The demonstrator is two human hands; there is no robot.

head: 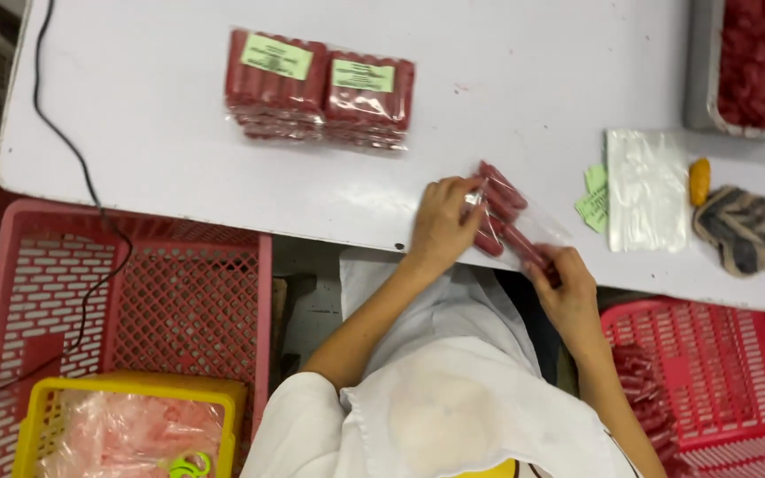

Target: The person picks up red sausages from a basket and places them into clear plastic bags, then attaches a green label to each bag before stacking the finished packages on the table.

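Currently both hands gripping clear bag of red sausages [502, 212] at near edge of white table [152, 133]. Left hand [443, 221] pinching upper end, right hand [564, 283] clamping lower end, hands apart. Two sealed sausage packs [320, 87] lying further up table. Stack of clear bags [646, 188] sitting beside green labels [593, 202].

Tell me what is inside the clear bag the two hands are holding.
Inside the clear bag lie red sausages side by side. The left hand and right hand cover both ends, so the count is hidden.
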